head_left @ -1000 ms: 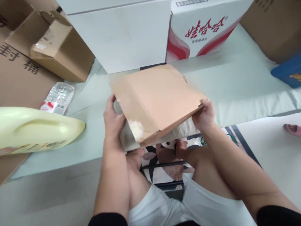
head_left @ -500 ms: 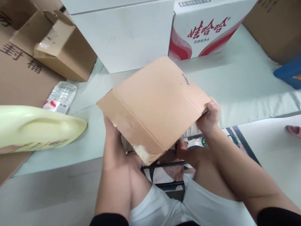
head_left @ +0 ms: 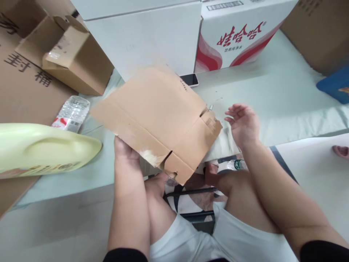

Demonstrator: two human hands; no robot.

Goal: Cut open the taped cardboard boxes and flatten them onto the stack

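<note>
A flattened brown cardboard box (head_left: 155,109) is held up at a tilt over the edge of the light green surface, above my knees. My left hand (head_left: 124,148) grips its lower left edge from beneath, the fingers partly hidden under the cardboard. Its right end flap has notched corners and a torn-looking edge. To the right of that flap, my right hand (head_left: 243,123) is in the air, apart from the cardboard, fingers loosely bent with nothing in them. Behind the cardboard, a phone (head_left: 191,80) lies on the surface, partly covered from view.
White cartons (head_left: 147,40) and a red-and-white carton (head_left: 240,40) stand at the back. On the left are a brown box (head_left: 79,58), a clear bottle (head_left: 73,109) and a pale yellow jug (head_left: 49,149). A blue object (head_left: 335,85) sits at the right edge. A bottle (head_left: 236,165) lies below, by my foot.
My right hand has let go of the cardboard's right edge and opened. The cardboard has shifted left with my left hand, and its right flap has swung out. The phone now shows.
</note>
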